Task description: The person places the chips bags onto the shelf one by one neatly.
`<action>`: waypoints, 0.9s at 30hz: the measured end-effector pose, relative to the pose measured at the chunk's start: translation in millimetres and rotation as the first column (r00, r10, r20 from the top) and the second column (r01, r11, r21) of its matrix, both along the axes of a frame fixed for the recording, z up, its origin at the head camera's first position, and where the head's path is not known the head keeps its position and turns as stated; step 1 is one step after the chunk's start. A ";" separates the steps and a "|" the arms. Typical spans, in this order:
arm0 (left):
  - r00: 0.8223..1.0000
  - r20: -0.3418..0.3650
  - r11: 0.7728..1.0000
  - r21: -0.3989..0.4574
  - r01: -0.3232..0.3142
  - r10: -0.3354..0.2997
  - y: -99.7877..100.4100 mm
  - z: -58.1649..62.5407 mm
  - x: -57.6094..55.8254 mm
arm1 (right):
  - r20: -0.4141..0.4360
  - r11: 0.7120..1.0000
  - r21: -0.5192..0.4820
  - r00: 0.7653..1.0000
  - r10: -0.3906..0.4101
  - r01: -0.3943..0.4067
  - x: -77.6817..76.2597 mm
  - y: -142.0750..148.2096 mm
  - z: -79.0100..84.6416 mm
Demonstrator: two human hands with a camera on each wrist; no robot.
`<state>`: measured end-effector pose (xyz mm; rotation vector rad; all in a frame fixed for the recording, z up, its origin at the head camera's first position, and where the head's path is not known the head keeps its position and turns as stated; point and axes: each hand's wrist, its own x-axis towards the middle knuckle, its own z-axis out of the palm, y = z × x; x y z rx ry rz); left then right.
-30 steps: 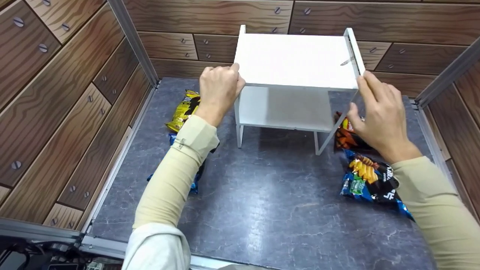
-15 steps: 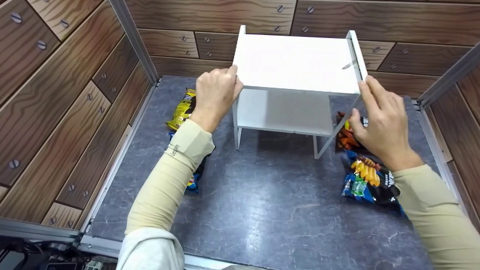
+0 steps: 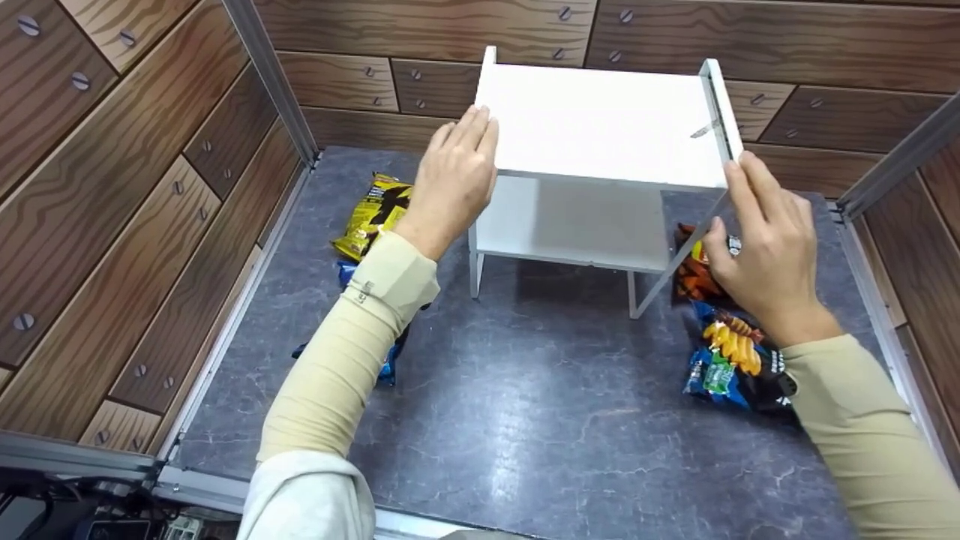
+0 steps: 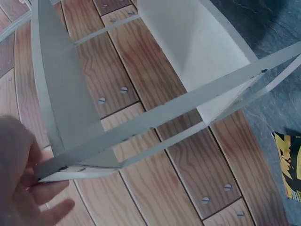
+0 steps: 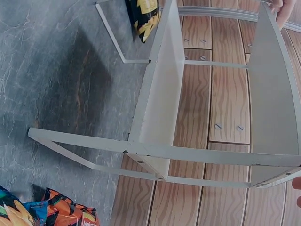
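A white two-tier shelf (image 3: 600, 124) stands in the middle of the head view, its flat top board above a lower board (image 3: 570, 225). My left hand (image 3: 454, 169) rests at the near left corner of the top, fingers stretched out over the side rail. In the left wrist view, the fingers (image 4: 54, 207) are at the frame's corner, with part of the hand blurred. At the near right corner, my right hand (image 3: 772, 240) touches the right rail with extended fingers, its thumb held apart below. Only right fingertips (image 5: 297, 186) show in the right wrist view.
Left of the shelf lie a yellow snack bag (image 3: 367, 214) and a blue one (image 3: 388, 367), partly hidden by my arm. An orange-and-black bag (image 3: 697, 277) and a blue-and-black bag (image 3: 739, 360) lie to the right. Wood-patterned walls (image 3: 442, 26) enclose the dark floor (image 3: 540, 420).
My left hand has gone from curled at the shelf's corner to straightened fingers a little further up the rail. The right hand stays at its corner, and the shelf shifts slightly in view.
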<state>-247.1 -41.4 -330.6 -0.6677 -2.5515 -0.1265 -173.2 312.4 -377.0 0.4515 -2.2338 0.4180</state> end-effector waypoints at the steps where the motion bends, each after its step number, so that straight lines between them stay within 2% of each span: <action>1: 1.000 0.011 1.000 -0.006 0.013 -0.013 -0.6 -0.9 -0.9 | 0.001 1.000 0.000 1.000 0.001 -0.001 0.2 0.1 -0.8; 5: 0.999 0.042 0.999 -0.006 0.035 -0.034 -5.3 -6.5 -2.1 | 0.021 0.999 0.033 1.000 0.018 -0.018 0.1 1.2 -4.4; 9: 1.000 0.001 1.000 -0.005 0.024 -0.024 -5.3 -9.5 -2.6 | 0.058 0.996 0.072 0.998 0.039 -0.043 1.1 6.1 -6.2; 14: 1.000 -0.028 1.000 -0.003 0.013 -0.014 3.0 -10.1 -3.4 | 0.085 0.997 0.058 0.996 0.042 -0.047 9.1 15.6 -11.4; 20: 1.000 -0.022 1.000 0.004 -0.006 0.006 8.2 -9.8 -2.9 | 0.063 0.999 0.033 0.998 -0.021 0.019 24.6 31.2 -30.3; 27: 1.000 -0.003 1.000 -0.003 -0.016 0.016 4.6 -9.8 -2.5 | 0.129 0.993 0.037 0.985 -0.119 0.115 46.8 54.8 -56.3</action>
